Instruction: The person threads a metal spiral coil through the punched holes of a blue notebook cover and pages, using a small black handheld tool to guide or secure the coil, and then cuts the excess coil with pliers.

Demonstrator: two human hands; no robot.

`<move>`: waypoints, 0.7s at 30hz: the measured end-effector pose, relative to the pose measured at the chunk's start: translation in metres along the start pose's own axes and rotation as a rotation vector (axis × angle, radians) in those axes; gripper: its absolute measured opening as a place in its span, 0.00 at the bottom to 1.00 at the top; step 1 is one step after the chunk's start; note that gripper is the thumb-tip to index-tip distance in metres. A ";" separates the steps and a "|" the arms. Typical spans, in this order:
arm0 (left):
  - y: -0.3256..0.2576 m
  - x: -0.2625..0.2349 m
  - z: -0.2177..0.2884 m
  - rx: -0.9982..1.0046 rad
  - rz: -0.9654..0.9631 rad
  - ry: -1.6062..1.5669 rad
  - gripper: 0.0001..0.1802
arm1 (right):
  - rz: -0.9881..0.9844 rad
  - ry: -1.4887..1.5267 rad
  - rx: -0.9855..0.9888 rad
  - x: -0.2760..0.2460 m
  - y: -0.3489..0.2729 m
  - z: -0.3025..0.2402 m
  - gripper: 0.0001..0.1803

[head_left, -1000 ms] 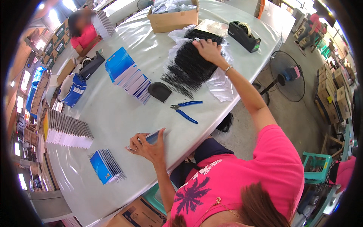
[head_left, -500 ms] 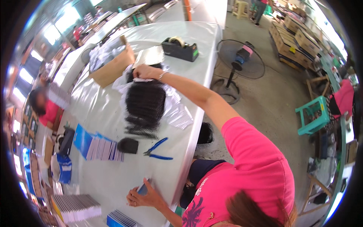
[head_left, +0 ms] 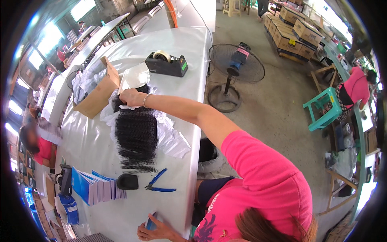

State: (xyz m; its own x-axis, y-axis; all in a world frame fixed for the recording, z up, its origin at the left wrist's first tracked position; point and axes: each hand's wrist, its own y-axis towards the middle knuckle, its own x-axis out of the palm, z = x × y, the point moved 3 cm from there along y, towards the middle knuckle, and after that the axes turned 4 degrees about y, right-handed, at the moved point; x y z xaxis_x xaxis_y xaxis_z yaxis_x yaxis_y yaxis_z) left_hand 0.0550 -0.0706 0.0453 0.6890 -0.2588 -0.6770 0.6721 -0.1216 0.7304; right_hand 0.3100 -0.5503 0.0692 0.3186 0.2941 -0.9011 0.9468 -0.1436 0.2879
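Observation:
A pile of black binding coils [head_left: 136, 131] lies on crumpled white plastic wrapping [head_left: 172, 141] on the table. My right hand [head_left: 131, 98] reaches across to the far end of the pile. Its fingers are curled closed, and what they pinch is hidden. Low on the table, my left hand [head_left: 155, 230] is closed around a small blue flat object [head_left: 151, 221], mostly covered by the fingers. Between the coils and my left hand lie blue-handled cutting pliers [head_left: 160, 181] with spread handles. A small black rounded piece [head_left: 127, 182] sits beside several blue-covered booklets [head_left: 96, 187].
A black tape dispenser [head_left: 166, 64] stands beyond the coils, with an open cardboard box [head_left: 98, 90] to its left. A pedestal fan [head_left: 236, 66] stands off the table's right edge. Teal stool [head_left: 323, 109] at right; a co-worker [head_left: 42, 151] sits at left.
The view has shifted, so the table's things appear lower and further left. My right hand stays at the coils' far end; my left hand still holds the small blue object.

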 end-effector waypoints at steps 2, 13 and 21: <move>-0.003 0.009 -0.012 -0.127 0.036 -0.050 0.29 | 0.069 0.045 -0.083 0.002 0.000 -0.009 0.16; -0.004 0.020 -0.017 -0.160 -0.017 -0.040 0.26 | 0.072 0.028 -0.193 0.003 0.010 0.000 0.08; -0.007 0.015 -0.022 -0.193 -0.026 -0.042 0.25 | 0.212 0.226 -0.220 -0.047 -0.013 -0.048 0.15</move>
State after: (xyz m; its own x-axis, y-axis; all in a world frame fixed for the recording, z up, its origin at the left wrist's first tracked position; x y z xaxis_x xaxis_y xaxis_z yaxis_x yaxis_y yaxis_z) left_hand 0.0665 -0.0529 0.0284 0.6615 -0.2977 -0.6884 0.7319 0.0557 0.6792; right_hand 0.2849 -0.5172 0.1228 0.4872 0.4838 -0.7271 0.8379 -0.0242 0.5453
